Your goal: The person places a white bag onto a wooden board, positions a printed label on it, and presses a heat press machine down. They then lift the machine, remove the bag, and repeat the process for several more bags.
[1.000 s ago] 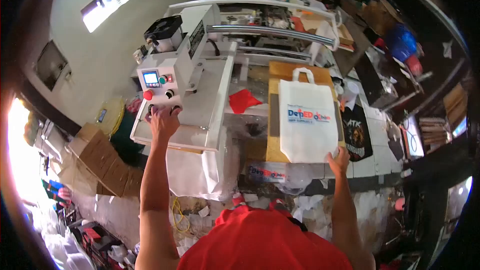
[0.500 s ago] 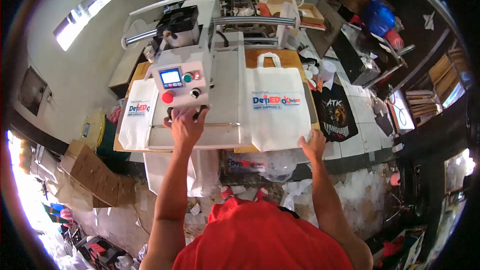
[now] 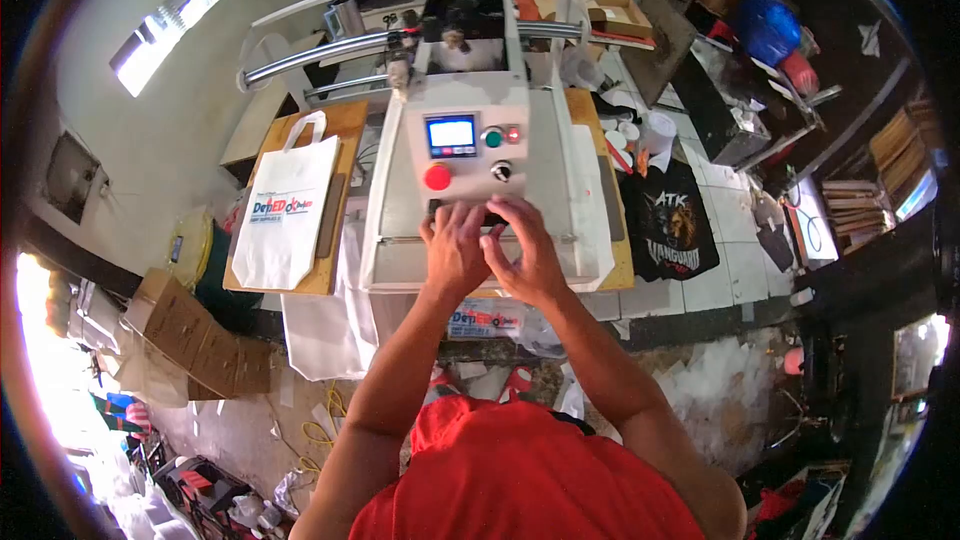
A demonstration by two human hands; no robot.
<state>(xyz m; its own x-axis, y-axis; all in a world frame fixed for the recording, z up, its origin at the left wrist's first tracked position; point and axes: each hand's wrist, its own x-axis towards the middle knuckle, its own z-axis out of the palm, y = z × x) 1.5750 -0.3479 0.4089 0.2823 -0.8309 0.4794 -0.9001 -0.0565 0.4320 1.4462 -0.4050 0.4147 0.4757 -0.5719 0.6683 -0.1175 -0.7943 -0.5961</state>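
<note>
At the handle [image 3: 434, 208], the left hand [image 3: 457, 252] curls; the right hand [image 3: 530, 265] arches, grip unclear. The press [image 3: 468, 98] looks heavy, rigid, best moved by that handle.

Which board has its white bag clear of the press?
The left board: its white bag lies in full view, print showing. On the right board, the press covers most of the other bag, leaving its right side visible.

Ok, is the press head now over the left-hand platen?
No, the press head is over the right-hand platen, beside the exposed white bag.
</note>
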